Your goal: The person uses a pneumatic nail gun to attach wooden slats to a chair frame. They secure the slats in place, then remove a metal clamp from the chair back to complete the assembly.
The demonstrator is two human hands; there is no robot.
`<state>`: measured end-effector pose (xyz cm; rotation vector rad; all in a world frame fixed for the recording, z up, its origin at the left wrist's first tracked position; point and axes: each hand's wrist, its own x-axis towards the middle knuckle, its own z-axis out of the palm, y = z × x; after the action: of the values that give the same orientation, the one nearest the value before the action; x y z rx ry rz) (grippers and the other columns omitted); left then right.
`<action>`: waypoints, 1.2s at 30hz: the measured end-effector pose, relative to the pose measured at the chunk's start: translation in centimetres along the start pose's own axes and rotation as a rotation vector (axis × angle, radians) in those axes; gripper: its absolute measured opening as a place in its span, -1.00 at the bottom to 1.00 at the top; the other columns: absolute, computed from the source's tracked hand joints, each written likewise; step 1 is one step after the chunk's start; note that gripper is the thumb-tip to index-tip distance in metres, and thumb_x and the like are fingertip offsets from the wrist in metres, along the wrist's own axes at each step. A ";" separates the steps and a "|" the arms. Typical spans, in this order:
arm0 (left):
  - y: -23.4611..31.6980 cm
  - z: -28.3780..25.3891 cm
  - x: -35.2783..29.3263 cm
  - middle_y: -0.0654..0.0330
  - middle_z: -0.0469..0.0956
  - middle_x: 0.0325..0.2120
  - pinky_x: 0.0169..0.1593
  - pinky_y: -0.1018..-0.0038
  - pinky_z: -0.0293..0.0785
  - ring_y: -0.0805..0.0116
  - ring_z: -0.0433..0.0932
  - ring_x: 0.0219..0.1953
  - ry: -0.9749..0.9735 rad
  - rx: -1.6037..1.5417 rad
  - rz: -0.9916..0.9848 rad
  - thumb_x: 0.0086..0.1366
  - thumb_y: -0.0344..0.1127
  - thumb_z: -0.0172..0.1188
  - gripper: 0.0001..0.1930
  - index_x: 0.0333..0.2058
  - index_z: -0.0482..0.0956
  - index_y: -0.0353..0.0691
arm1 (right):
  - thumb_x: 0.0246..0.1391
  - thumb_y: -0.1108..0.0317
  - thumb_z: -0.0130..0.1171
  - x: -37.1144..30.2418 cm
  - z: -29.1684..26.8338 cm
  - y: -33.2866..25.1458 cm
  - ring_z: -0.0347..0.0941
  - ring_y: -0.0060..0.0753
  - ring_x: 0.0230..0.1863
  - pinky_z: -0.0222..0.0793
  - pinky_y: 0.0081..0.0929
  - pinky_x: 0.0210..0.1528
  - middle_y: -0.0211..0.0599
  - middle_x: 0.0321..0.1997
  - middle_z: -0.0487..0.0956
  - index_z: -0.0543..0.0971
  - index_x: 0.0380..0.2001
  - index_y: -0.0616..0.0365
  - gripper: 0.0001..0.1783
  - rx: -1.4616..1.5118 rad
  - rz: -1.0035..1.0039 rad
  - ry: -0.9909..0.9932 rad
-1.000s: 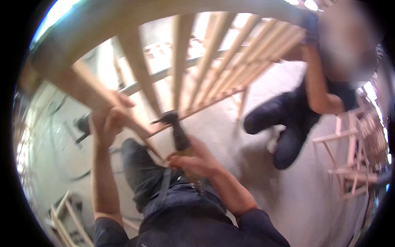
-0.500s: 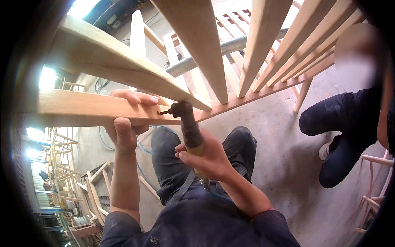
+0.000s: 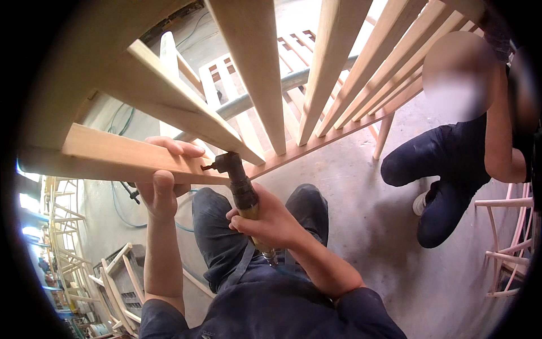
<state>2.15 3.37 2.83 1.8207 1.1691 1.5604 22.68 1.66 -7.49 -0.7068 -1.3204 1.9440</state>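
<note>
1. Head view: your right grip point(image 3: 270, 219) is wrapped round a yellow-handled angle drill point(image 3: 241, 191), just off centre toward eight o'clock.
2. Your left grip point(image 3: 161, 195) is clamped on a wooden rail point(image 3: 121, 152) at nine o'clock, near the bit point(image 3: 210, 166).

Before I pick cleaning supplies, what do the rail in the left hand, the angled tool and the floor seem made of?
Rail: wood, pale, faintly grained, apparently unpainted.
Angled tool: probably metal, dark, slightly glossy; its yellowish section is unclear.
Floor: likely bare concrete, grey, mottled.
</note>
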 end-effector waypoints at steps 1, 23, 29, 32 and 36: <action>0.3 0.1 -0.1 -0.01 0.68 -0.30 -0.60 0.74 0.42 0.40 0.68 -0.37 -0.001 0.001 -0.015 0.26 0.42 0.21 -0.23 -0.08 0.44 -0.32 | 0.07 0.48 0.31 0.0 0.0 -0.1 0.64 -0.46 -0.18 0.57 -0.45 -0.09 -0.18 -0.20 0.66 0.38 0.04 0.26 -0.52 -0.019 0.006 0.004; 0.6 -1.7 2.8 0.04 0.56 -0.09 0.16 0.19 0.54 0.21 0.59 0.00 -0.378 -0.264 -0.141 0.13 0.40 0.33 -0.22 -0.09 0.64 -0.32 | 0.02 0.57 0.22 -0.1 1.6 -2.4 0.69 -0.35 -0.19 0.62 -0.39 -0.12 -0.07 -0.23 0.67 0.29 0.09 0.32 -0.45 -0.095 0.132 0.019; -0.1 -1.7 3.0 0.01 0.57 -0.07 0.24 0.21 0.47 0.17 0.57 0.08 -0.380 -0.311 -0.115 0.15 0.36 0.37 -0.19 -0.02 0.62 -0.39 | 0.00 0.57 0.21 -0.2 1.8 -3.4 0.69 -0.35 -0.19 0.61 -0.39 -0.13 -0.08 -0.23 0.67 0.29 0.10 0.32 -0.44 -0.165 0.206 0.044; 0.2 -1.7 2.9 0.01 0.57 -0.05 0.26 0.23 0.46 0.18 0.56 0.10 -0.383 -0.323 -0.096 0.16 0.35 0.37 -0.19 -0.01 0.61 -0.41 | 0.00 0.55 0.23 -0.4 1.8 -3.8 0.69 -0.36 -0.19 0.61 -0.39 -0.11 -0.09 -0.23 0.67 0.30 0.11 0.33 -0.42 -0.173 0.211 0.036; 0.2 -1.6 2.8 0.02 0.58 -0.07 0.26 0.24 0.46 0.20 0.57 0.10 -0.374 -0.325 -0.106 0.15 0.35 0.38 -0.17 0.01 0.61 -0.41 | -0.01 0.54 0.24 -0.4 1.5 -4.3 0.68 -0.37 -0.18 0.60 -0.38 -0.06 -0.09 -0.22 0.68 0.31 0.12 0.36 -0.41 -0.171 0.206 0.011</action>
<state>0.63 5.36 4.92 1.7056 0.7751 1.2000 22.75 1.60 -2.95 -0.9691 -1.4687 1.9986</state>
